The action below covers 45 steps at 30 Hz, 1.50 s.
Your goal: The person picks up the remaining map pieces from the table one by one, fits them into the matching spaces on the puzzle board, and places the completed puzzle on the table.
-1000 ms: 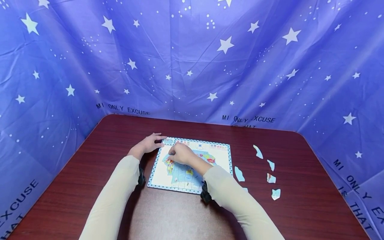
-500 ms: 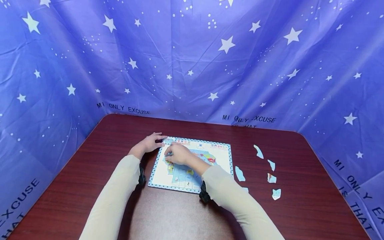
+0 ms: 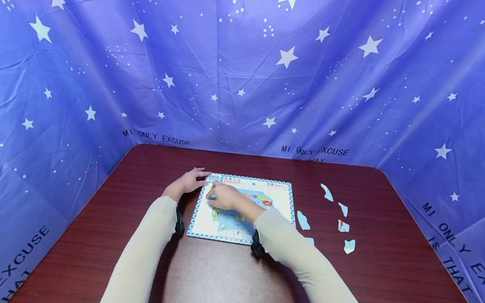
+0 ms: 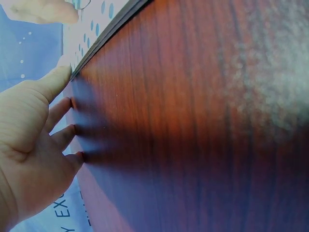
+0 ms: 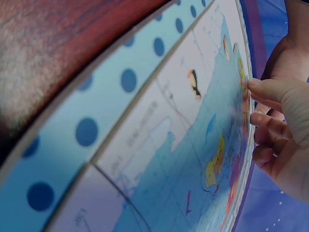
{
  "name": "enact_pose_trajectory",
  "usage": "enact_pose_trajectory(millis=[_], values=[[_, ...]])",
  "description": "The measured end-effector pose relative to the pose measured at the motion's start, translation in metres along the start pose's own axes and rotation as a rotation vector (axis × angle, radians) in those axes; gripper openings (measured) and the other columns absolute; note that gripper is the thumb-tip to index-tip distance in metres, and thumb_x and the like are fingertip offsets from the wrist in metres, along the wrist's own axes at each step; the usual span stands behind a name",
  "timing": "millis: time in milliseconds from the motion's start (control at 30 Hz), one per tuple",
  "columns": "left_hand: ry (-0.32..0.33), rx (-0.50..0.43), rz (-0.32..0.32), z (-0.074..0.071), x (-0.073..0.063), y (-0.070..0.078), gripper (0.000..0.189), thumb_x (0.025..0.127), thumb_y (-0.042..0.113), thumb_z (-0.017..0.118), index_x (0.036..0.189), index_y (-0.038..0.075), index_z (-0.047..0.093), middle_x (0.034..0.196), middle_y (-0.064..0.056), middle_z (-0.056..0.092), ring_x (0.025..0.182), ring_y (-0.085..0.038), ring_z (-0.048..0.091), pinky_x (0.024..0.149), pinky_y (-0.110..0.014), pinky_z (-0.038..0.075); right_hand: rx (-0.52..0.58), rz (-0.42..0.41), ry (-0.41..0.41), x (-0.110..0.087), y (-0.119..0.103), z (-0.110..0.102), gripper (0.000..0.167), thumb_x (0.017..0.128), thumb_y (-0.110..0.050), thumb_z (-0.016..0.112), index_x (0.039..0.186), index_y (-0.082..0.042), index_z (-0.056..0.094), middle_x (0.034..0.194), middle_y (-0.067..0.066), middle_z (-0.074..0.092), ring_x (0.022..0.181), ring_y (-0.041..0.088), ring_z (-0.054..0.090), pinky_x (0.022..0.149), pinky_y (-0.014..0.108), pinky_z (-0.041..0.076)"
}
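Observation:
A world map jigsaw puzzle [image 3: 235, 227] with a blue dotted border lies flat on the table, its middle filled with blue and coloured map pieces. My right hand [image 3: 225, 196] is over the map's left side, thumb and fingers bent in a pinch at a puzzle piece [image 5: 245, 92], mostly hidden by the fingers. In the right wrist view, the thumb tip touches the map surface. My left hand [image 3: 187, 181] lies at the board's upper left corner with fingers spread. Its thumb touches the board's edge, and the other fingertips rest on the table in the left wrist view.
Several loose puzzle pieces lie right of the board, among them a long curved piece [image 3: 326, 192], a pale blue piece [image 3: 303, 220] and a piece with red [image 3: 343, 226]. The dark red wooden table [image 3: 113, 202] meets a blue star-patterned curtain [image 3: 242, 84] behind.
My right hand has shifted slightly left over the map, and its fingers now sit lower and closer against the board. My left hand stays at the corner. The loose pieces have not moved.

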<state>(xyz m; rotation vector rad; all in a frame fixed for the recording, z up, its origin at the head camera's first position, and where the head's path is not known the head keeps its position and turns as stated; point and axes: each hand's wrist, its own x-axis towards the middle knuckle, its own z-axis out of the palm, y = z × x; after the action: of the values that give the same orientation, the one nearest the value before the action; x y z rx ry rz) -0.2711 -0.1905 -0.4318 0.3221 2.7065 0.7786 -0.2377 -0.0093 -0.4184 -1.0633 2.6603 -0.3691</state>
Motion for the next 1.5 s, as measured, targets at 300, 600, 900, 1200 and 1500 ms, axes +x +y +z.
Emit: enact_pose_trajectory(millis=[300,600,900,1200,1500], values=[[-0.002,-0.010,0.005,0.001,0.000,0.001,0.049,0.097,0.025,0.051,0.144,0.016,0.039,0.155,-0.018,0.019,0.144,-0.042,0.003,0.111,-0.064,0.014,-0.024,-0.013,-0.029,-0.003,0.001,-0.002,0.025,0.093,-0.031,0.057,0.114,-0.022,0.069,0.116,-0.001,0.055,0.086,0.008,0.056,0.068,0.022,0.047],[-0.005,-0.003,0.001,0.000,0.000,0.004,0.049,0.097,0.025,0.051,0.144,0.016,0.039,0.155,-0.018,0.020,0.144,-0.042,0.002,0.111,-0.064,0.013,-0.017,-0.010,-0.022,-0.003,0.003,-0.001,0.025,0.093,-0.031,0.057,0.113,-0.023,0.070,0.117,-0.001,0.055,0.086,0.007,0.057,0.071,0.023,0.048],[-0.010,0.006,0.000,0.000,0.001,0.003,0.050,0.097,0.025,0.051,0.144,0.015,0.039,0.155,-0.018,0.019,0.144,-0.042,0.002,0.111,-0.063,0.014,0.001,0.003,0.008,-0.003,0.004,0.000,0.021,0.092,-0.031,0.059,0.109,-0.024,0.070,0.124,0.001,0.055,0.091,0.009,0.058,0.073,0.025,0.049],[-0.010,0.006,-0.010,0.000,0.001,0.000,0.050,0.097,0.025,0.051,0.145,0.016,0.038,0.155,-0.018,0.018,0.144,-0.042,0.002,0.111,-0.062,0.015,0.003,-0.006,0.029,-0.009,0.004,-0.007,0.024,0.093,-0.031,0.059,0.111,-0.020,0.070,0.120,0.001,0.060,0.096,0.012,0.061,0.081,0.030,0.051],[-0.007,0.006,0.000,0.000,-0.001,0.001,0.050,0.097,0.026,0.050,0.145,0.016,0.038,0.155,-0.018,0.018,0.144,-0.042,0.002,0.112,-0.062,0.015,0.024,-0.003,0.055,-0.019,0.014,-0.017,0.024,0.093,-0.028,0.058,0.109,-0.016,0.071,0.109,-0.002,0.067,0.098,0.012,0.062,0.084,0.030,0.051]])
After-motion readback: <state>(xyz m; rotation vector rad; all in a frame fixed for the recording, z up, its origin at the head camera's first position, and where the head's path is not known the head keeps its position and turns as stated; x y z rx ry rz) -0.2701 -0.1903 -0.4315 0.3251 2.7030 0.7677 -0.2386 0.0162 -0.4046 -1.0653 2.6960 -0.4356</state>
